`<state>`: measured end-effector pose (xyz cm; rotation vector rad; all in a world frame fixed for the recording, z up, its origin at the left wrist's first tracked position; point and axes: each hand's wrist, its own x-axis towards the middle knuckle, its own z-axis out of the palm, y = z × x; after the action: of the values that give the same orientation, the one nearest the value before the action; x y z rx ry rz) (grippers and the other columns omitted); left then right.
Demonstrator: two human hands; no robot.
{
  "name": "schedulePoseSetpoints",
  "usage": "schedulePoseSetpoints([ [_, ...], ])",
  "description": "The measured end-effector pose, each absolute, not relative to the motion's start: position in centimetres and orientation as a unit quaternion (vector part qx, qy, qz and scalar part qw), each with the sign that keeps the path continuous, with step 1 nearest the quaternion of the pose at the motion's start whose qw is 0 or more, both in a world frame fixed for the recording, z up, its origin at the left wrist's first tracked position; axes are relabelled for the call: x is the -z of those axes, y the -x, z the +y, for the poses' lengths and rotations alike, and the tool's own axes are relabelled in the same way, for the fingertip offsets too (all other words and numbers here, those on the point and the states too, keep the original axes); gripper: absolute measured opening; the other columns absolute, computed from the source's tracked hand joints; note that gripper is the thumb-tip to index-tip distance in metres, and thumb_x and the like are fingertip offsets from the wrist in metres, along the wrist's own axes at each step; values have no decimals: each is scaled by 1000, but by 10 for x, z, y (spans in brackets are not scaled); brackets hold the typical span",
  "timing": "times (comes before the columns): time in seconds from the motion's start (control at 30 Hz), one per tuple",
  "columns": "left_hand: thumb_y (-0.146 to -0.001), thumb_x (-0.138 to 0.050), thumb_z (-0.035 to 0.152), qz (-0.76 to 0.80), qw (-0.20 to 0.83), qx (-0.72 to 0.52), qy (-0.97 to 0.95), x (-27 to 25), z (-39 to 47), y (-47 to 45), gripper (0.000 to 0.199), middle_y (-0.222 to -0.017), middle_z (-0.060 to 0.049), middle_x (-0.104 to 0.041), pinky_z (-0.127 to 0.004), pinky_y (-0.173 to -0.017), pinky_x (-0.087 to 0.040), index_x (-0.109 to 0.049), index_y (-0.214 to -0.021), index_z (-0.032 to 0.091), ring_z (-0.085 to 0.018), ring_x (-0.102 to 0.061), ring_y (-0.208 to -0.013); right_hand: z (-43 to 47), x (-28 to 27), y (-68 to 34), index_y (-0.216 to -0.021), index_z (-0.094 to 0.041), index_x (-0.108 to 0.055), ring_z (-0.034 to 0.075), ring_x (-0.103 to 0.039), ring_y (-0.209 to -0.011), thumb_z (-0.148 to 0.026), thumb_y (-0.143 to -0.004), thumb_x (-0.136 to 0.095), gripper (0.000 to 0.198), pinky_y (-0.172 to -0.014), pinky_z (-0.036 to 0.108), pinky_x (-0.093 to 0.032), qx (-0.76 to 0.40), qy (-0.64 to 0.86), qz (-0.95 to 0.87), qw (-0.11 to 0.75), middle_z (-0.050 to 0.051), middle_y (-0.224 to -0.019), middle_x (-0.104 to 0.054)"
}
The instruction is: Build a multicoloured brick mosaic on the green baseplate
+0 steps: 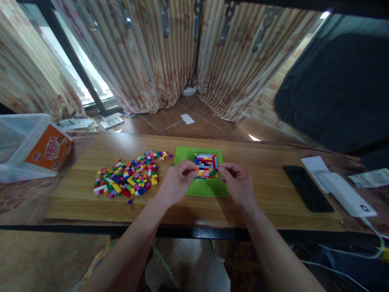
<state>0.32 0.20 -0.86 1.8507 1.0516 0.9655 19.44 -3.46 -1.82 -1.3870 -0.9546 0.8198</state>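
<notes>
A green studded baseplate point(209, 190) lies on the wooden tabletop in front of me. On it stands a low, roughly square build of toy bricks point(207, 159) in red, blue, yellow, white and other colours. My left hand point(175, 182) is at the build's left side, thumb and forefinger pinched together. Something orange shows by those fingertips, but whether it is held cannot be made out. At the right edge of the build, my right hand point(240, 184) is also closed in a pinch; its fingertips hide whatever is between them.
Loose coloured bricks point(130, 178) are heaped left of the baseplate. A clear plastic bin point(24, 142) with an orange label stands at far left. To the right lie a black phone point(308, 188), a white power bank point(346, 194) with a cable, and paper point(314, 170).
</notes>
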Motion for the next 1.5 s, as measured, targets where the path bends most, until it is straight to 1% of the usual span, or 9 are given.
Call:
schedulePoseSetpoints([
  [0.17,-87,-59,20,374,422,-415,-715,12,-3,-14,9,-81,-1,-69,-25,-72,-50,-67,-90,18,-13,-63,-75,-46,15,-177,-87,-23,-77,17,-68,-78,-36,-78,-72,17,-75,31,-52,-366,557,-509,545,2,-85,-76],
  [0.3,-87,-60,19,363,426,-434,-706,12,-8,-20,10,-84,-2,-71,-27,-75,-52,-69,-90,18,-13,-65,-77,-50,16,-173,-87,-24,-77,19,-69,-83,-37,-79,-72,16,-80,33,-52,-370,549,-518,542,3,-89,-77],
  [0.5,-86,-63,22,384,433,-422,-698,10,-13,-25,8,-84,-2,-72,-29,-77,-55,-69,-88,19,-14,-67,-78,-50,13,-180,-82,-25,-78,19,-68,-81,-38,-80,-71,16,-79,31,-51,-366,568,-515,527,3,-86,-77],
  [0.67,-86,-60,21,438,404,-422,-684,15,-4,-19,10,-89,-3,-73,-29,-76,-55,-68,-92,18,-15,-67,-80,-44,14,-214,-79,-22,-77,19,-67,-76,-39,-79,-70,18,-74,31,-51,-292,623,-513,514,3,-81,-76],
  [0.8,-84,-60,18,521,360,-377,-676,17,5,-13,16,-92,-5,-74,-27,-68,-52,-67,-99,16,-14,-66,-72,-41,20,-233,-77,-22,-77,20,-68,-77,-38,-79,-69,18,-74,32,-50,-286,651,-526,466,3,-81,-76],
  [0.93,-86,-60,21,532,360,-339,-687,16,5,-14,20,-97,-7,-74,-29,-69,-52,-66,-104,15,-15,-66,-73,-39,26,-230,-78,-23,-77,20,-68,-78,-37,-81,-67,18,-75,32,-50,-297,645,-556,433,2,-81,-77],
  [1.1,-87,-58,22,518,361,-325,-704,19,2,-17,19,-97,-8,-73,-30,-71,-54,-66,-103,14,-17,-67,-76,-37,27,-222,-77,-23,-78,22,-68,-78,-38,-79,-68,18,-75,34,-50,-278,658,-552,430,3,-82,-78],
  [1.27,-86,-58,20,511,356,-326,-711,21,3,-15,18,-94,-6,-73,-29,-70,-53,-66,-102,15,-16,-67,-76,-35,27,-222,-75,-23,-77,20,-67,-71,-41,-77,-69,20,-69,32,-48,-272,673,-543,422,3,-77,-77],
  [1.5,-85,-59,19,512,351,-322,-715,22,2,-15,20,-94,-6,-73,-29,-69,-53,-66,-104,16,-16,-66,-72,-33,31,-222,-70,-19,-76,17,-61,-61,-45,-70,-75,26,-58,28,-44,-329,669,-495,446,3,-67,-72],
])
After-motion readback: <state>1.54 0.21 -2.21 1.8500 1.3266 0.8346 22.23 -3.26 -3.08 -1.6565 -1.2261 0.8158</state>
